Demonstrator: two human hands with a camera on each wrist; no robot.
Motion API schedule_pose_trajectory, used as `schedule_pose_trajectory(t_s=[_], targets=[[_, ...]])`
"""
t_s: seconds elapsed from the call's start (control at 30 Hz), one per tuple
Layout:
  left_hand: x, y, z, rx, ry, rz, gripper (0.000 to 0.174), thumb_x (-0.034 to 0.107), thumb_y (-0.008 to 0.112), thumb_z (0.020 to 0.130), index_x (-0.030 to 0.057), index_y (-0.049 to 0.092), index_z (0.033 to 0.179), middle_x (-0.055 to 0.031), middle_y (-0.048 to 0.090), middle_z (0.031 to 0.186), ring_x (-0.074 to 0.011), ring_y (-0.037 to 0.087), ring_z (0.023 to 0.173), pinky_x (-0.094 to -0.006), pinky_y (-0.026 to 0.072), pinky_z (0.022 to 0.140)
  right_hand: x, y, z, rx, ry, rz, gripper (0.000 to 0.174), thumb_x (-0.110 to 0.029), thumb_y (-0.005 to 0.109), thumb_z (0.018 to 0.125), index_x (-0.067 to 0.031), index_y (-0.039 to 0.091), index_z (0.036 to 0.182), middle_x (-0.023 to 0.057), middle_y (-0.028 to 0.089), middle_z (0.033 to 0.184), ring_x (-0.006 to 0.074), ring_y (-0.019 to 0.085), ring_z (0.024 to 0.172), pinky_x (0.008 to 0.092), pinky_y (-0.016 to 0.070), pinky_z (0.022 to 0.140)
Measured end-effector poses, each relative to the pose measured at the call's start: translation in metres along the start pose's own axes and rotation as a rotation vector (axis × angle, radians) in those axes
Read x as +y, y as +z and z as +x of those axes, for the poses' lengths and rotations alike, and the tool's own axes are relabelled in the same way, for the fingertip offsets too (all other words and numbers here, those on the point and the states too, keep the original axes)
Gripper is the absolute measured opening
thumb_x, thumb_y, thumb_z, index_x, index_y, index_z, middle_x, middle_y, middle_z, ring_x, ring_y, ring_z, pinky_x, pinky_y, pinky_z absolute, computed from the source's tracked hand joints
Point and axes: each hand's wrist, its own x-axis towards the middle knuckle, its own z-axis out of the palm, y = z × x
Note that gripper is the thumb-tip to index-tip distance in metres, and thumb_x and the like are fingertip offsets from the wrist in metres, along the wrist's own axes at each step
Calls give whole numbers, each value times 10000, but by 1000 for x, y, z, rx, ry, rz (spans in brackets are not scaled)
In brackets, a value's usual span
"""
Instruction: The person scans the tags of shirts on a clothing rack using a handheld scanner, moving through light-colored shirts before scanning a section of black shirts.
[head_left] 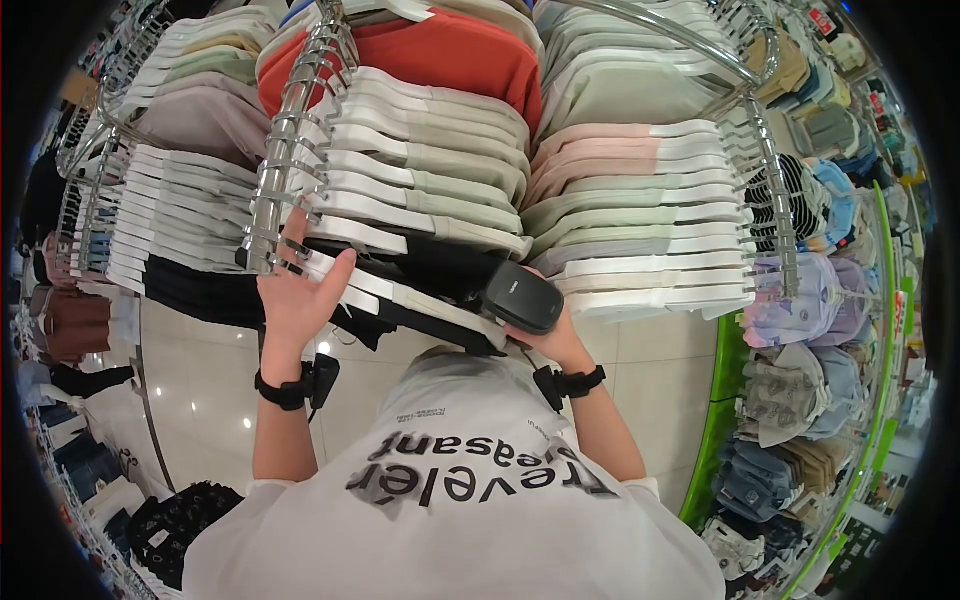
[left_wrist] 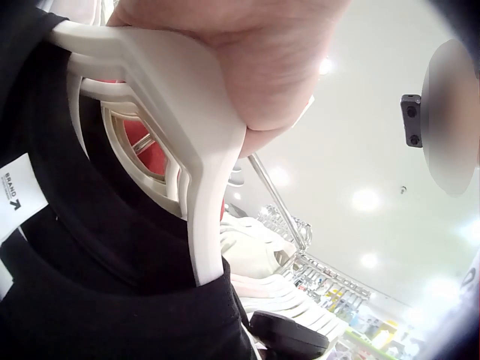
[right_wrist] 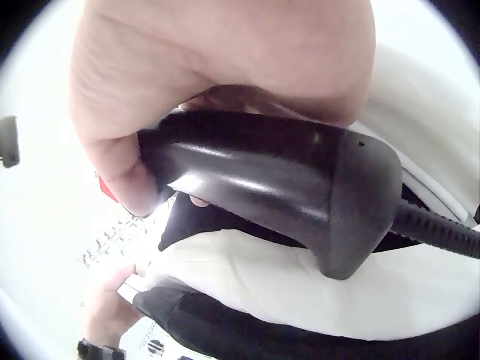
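Nearest the head camera we see the person's white T-shirt (head_left: 450, 540), printed with black lettering. Beyond it, the left hand (head_left: 308, 297) is at the front end of the middle chrome rail (head_left: 290, 150); its thumb and fingers grasp a white hanger (left_wrist: 176, 94), though we find some fingertips hidden behind it. That hanger carries a black top (left_wrist: 112, 300), and at its neck we make out a white label (left_wrist: 21, 193). The right hand (head_left: 556, 338) has its fingers curled round the handle of a black handheld scanner (head_left: 527, 298), whose cable (right_wrist: 442, 231) leaves the end of the grip. We find the scanner just above the front garments, between the middle row and the row on the right; we cannot tell whether it touches them.

For what holds what, we look to the rails: the middle one carries pale grey-green tops (head_left: 490, 155) on white hangers, with a red top (head_left: 450, 60) behind them; the right chrome rail (head_left: 768, 170) carries more pale tops, some of them pink tops (head_left: 600, 160). Each wrist wears a black strap, and below we see pale floor tiles (head_left: 190, 365)
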Motion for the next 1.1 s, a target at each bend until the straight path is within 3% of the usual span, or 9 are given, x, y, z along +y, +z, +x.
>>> schedule_pose_trajectory(t_s=[0.37, 0.8, 0.9, 0.97, 1.1], targets=[[-3, 1, 3, 5, 22, 13, 749, 174, 831, 836, -121, 518, 1450, -250, 664, 1324, -273, 655, 1195, -372, 502, 1032, 7, -9, -5, -31, 102, 122, 969, 10, 900, 680, -41, 445, 1534, 75, 625, 1368, 166, 578, 1242, 341, 455, 1094], [3, -1, 4, -4, 26, 40, 752, 181, 823, 836, -108, 518, 1459, -249, 669, 1323, -285, 644, 1227, -391, 488, 1065, -5, -13, 7, -100, 97, 33, 1019, -3, 898, 677, -50, 403, 1566, 69, 625, 1382, 163, 573, 1260, 340, 443, 1104], [8, -4, 3, -51, -4, 72, 766, 185, 822, 837, -117, 504, 1466, -251, 660, 1335, -284, 631, 1246, -395, 480, 1077, -9, -14, 5, -111, 104, 54, 1019, -4, 893, 679, -47, 397, 1569, 68, 620, 1390, 168, 572, 1261, 339, 435, 1111], [4, -3, 3, -63, -34, -72, 799, 133, 853, 820, -166, 462, 1450, -259, 543, 1457, -290, 558, 1328, -419, 439, 1137, -12, -14, 5, -104, 143, 82, 1009, -3, 888, 681, -45, 406, 1566, 69, 610, 1406, 170, 567, 1269, 339, 431, 1115], [1, -4, 4, -78, -15, -7, 797, 143, 853, 820, -168, 470, 1446, -253, 560, 1440, -290, 565, 1321, -417, 445, 1131, -9, -17, 5, -113, 123, 88, 996, 6, 887, 686, -41, 416, 1562, 69, 606, 1413, 172, 564, 1275, 340, 428, 1118]])
